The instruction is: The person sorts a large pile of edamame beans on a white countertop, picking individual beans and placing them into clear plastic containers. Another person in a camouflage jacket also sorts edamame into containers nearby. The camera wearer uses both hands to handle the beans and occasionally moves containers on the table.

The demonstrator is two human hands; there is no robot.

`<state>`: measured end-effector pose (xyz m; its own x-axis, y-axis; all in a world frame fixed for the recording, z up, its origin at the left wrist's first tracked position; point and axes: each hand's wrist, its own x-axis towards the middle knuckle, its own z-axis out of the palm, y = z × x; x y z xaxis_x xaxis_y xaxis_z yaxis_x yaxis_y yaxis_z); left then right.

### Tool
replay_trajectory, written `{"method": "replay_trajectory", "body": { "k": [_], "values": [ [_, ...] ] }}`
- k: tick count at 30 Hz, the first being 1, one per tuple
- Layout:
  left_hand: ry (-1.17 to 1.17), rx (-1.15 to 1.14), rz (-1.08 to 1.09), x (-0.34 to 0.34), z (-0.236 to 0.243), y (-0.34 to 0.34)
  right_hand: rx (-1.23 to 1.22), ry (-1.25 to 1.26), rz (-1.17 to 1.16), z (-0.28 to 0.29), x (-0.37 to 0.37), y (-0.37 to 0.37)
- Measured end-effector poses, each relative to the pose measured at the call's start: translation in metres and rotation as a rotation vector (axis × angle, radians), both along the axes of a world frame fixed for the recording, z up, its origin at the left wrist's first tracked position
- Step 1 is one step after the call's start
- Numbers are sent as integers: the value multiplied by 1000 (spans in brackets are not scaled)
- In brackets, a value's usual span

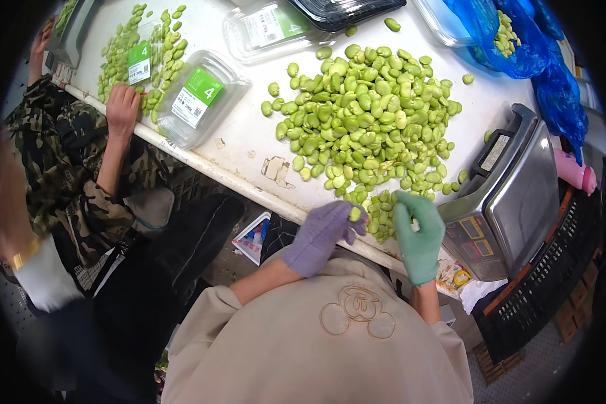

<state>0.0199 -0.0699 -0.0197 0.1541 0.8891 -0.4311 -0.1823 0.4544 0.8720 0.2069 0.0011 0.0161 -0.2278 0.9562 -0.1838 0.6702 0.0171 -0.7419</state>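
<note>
My left hand (pixel 323 232), in a purple knit glove, is closed at the table's near edge, with one green broad bean (pixel 355 214) held at its fingertips. Just to its right is my right hand (pixel 421 236) in a light green glove. Its fingers and thumb curl into a ring over the near end of the bean pile, and whatever they pinch, if anything, is hidden. A large heap of shelled broad beans (pixel 374 111) spreads across the white table (pixel 239 145) in front of both hands, with a narrow strand reaching down between them.
At right stands a weighing scale (pixel 522 198), with a blue plastic bag (pixel 518 47) behind it and a pink bottle (pixel 576 172) beyond. Clear lidded boxes (pixel 202 97) lie left of the heap. A co-worker's bare hand (pixel 122 108) rests by more beans (pixel 118 57) at far left.
</note>
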Motion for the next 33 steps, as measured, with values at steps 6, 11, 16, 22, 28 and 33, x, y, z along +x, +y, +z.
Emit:
{"method": "replay_trajectory", "body": {
  "k": [6, 11, 16, 22, 28, 33],
  "values": [
    [-172, -313, 375, -33, 10, 17, 121, -137, -73, -20, 12, 26],
    [-379, -265, 369, -43, -1, 16, 70, -96, -20, -22, 11, 32],
    [-158, -261, 397, -42, 0, 16, 149, -96, 19, -22, 9, 28],
    [517, -79, 489, -45, -15, 24, 138, -309, 445, -22, -6, 16],
    [956, 98, 359, -39, -17, 26, 139, -440, 482, -27, 3, 11],
    [1078, 133, 359, -31, -22, 32, 150, -421, 500, -27, -4, 14]
  ]
}}
